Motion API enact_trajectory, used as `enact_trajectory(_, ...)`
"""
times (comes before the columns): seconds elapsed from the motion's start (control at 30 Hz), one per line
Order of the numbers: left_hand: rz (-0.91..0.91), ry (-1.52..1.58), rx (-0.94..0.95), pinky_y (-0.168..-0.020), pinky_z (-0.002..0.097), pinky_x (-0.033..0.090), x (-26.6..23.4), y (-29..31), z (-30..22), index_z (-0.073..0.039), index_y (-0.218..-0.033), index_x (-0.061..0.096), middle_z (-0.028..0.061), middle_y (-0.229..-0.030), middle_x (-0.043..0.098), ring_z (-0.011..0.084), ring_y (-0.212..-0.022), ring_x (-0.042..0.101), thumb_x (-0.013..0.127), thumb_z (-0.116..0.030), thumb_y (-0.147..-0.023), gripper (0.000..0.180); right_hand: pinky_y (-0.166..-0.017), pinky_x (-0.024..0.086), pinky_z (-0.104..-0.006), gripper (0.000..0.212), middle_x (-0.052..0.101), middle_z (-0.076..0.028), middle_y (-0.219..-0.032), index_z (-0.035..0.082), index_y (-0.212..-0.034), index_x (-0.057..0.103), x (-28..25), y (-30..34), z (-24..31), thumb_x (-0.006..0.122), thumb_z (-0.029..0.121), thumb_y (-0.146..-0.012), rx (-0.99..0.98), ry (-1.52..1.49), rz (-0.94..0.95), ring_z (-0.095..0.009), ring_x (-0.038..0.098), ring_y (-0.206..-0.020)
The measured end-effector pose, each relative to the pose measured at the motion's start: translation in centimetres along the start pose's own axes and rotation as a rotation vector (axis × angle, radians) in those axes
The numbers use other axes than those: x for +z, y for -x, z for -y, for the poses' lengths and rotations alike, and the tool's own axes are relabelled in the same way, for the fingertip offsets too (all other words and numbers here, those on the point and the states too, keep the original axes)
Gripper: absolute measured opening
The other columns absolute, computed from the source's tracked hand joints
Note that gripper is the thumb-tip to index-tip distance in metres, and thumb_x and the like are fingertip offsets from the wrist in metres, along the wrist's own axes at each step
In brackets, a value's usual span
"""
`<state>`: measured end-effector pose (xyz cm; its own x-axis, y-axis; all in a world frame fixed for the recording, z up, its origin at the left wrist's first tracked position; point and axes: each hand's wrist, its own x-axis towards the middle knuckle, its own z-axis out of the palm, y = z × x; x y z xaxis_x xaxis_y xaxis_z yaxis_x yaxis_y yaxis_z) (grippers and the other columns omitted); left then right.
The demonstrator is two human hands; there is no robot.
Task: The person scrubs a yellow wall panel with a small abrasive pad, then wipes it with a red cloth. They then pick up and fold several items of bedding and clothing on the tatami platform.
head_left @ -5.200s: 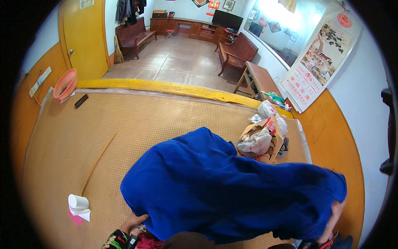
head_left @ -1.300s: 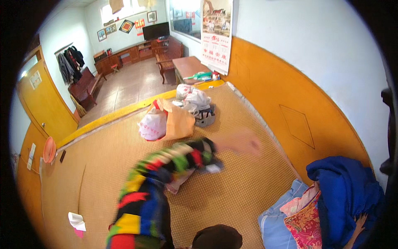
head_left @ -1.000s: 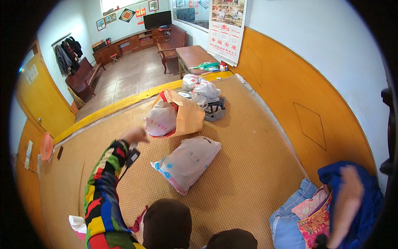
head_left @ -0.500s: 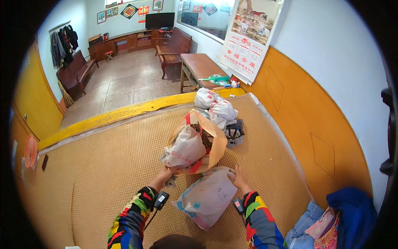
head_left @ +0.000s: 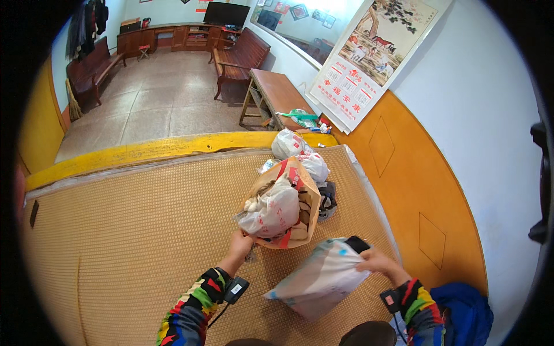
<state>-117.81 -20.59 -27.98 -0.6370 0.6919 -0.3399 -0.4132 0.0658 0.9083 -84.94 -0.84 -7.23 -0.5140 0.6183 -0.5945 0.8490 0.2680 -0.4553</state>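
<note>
A tan paper bag (head_left: 312, 210) with red trim lies on the woven mat, its mouth facing me. Stuffed inside it are a white plastic bag (head_left: 274, 212) with red print and some brown items. My left hand (head_left: 241, 245) is closed on the paper bag's near left edge. A whitish, filled plastic bag (head_left: 323, 279) rests to the right, tilted, with a black object (head_left: 357, 244) poking from its far right corner. My right hand (head_left: 379, 262) grips this bag by its right side, just below the black object; its fingertips are partly hidden.
White knotted plastic bags (head_left: 288, 144) and a grey-black bundle (head_left: 327, 200) sit behind the paper bag. A yellow ledge (head_left: 144, 151) edges the mat. Wood panelling (head_left: 415, 184) runs along the right, with blue clothing (head_left: 464, 314) near it. A small dark object (head_left: 34, 213) lies far left.
The whitish bag has shifted right with my right hand, and the black object now shows at its corner. My left hand stays at the paper bag. The view has tilted.
</note>
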Motion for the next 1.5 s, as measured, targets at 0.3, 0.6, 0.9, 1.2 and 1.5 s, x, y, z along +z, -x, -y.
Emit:
enact_trajectory(0.3, 0.189, -0.024, -0.047, -0.064, 0.0293, 0.051, 0.0, 1.2, -6.0, 0.003, -0.093, 0.064, 0.0073, -0.082, 0.065, 0.0163, -0.07, 0.062, 0.054, -0.002, -0.079, 0.018, -0.054, 0.039, -0.0226, 0.004, 0.057, 0.004, -0.064, 0.003, -0.073, 0.063, -8.8, 2.9, -0.1, 0.063, 0.007, -0.073, -0.263, -0.197, -0.838, -0.006, 0.05, -0.06)
enact_trajectory(0.6, 0.296, -0.342, -0.106, -0.056, 0.0285, 0.052, -1.8, 6.1, -9.0, 0.0, -0.09, 0.067, 0.0083, -0.08, 0.067, 0.0159, -0.064, 0.063, 0.06, -0.01, -0.08, 0.016, -0.067, 0.047, -0.0406, 0.024, 0.064, -0.018, -0.079, 0.0, -0.085, 0.065, -4.9, -9.8, 4.2, 0.069, 0.02, -0.072, -0.501, 0.04, -0.941, -0.034, 0.061, -0.071)
enact_trajectory(0.9, 0.277, -0.481, -0.203, -0.051, 0.0263, 0.049, -0.6, 7.9, -10.9, -0.002, -0.103, 0.064, 0.0063, -0.084, 0.067, 0.0141, -0.064, 0.064, 0.057, -0.012, -0.084, 0.022, -0.082, 0.05, -0.0455, 0.076, 0.064, -0.028, -0.101, -0.006, -0.099, 0.061, 0.6, -17.1, 11.7, 0.066, 0.064, -0.07, -0.453, 0.237, -0.529, -0.042, 0.063, -0.096)
enact_trajectory(1.2, 0.135, -0.492, -0.242, -0.027, 0.0316, 0.043, 3.4, 7.7, -12.3, -0.002, -0.095, 0.056, 0.0117, -0.063, 0.061, 0.018, -0.036, 0.052, 0.047, -0.01, -0.084, 0.017, -0.071, 0.053, -0.0489, 0.022, 0.065, -0.026, -0.089, -0.002, -0.09, 0.063, 3.9, -21.4, 8.0, 0.052, 0.016, -0.081, -0.727, 0.097, -0.479, -0.042, 0.065, -0.085)
enact_trajectory(1.5, 0.215, -0.297, -0.03, -0.032, 0.0305, 0.043, 16.8, 6.2, -20.4, -0.005, -0.09, 0.057, 0.0054, -0.059, 0.054, 0.0146, -0.036, 0.047, 0.05, -0.01, -0.082, 0.012, -0.07, 0.049, -0.0462, 0.012, 0.064, -0.022, -0.083, 0.003, -0.081, 0.065, -8.0, -12.2, -5.0, 0.053, 0.007, -0.078, -0.814, -0.303, -0.66, -0.038, 0.063, -0.08)
